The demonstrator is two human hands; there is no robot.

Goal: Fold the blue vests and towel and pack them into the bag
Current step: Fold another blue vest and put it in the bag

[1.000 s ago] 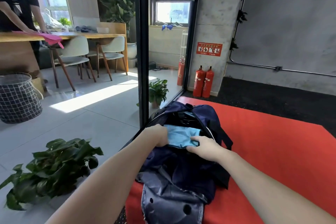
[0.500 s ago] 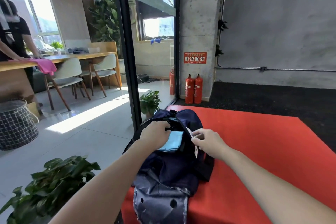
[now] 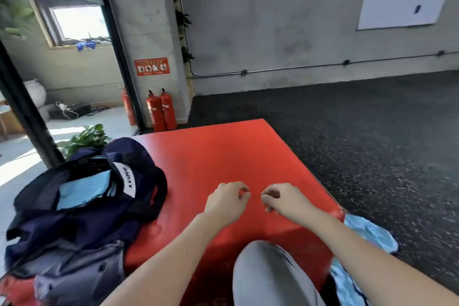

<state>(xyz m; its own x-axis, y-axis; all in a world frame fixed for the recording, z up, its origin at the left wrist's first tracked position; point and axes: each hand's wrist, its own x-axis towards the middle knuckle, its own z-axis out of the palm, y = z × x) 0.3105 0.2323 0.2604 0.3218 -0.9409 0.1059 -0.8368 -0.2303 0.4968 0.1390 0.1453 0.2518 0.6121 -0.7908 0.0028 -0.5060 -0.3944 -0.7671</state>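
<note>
The navy bag (image 3: 82,211) lies open at the left edge of the red mat (image 3: 223,154). A folded light blue cloth (image 3: 83,190) shows inside its mouth. My left hand (image 3: 227,200) and my right hand (image 3: 283,197) hover side by side over the mat's middle, fingers loosely curled, holding nothing. More light blue fabric (image 3: 367,233) lies on the dark floor just off the mat's right near corner, partly hidden behind my right forearm.
My grey-clad knee (image 3: 268,273) rises at the bottom centre. Two red fire extinguishers (image 3: 161,109) stand by the concrete pillar beyond the mat. A potted plant (image 3: 84,136) sits behind the bag, next to a black door frame (image 3: 27,109). Dark speckled floor spreads to the right.
Both hands have let go of the bag and moved right, over the bare mat. The view has swung right, so the bag now sits at the left.
</note>
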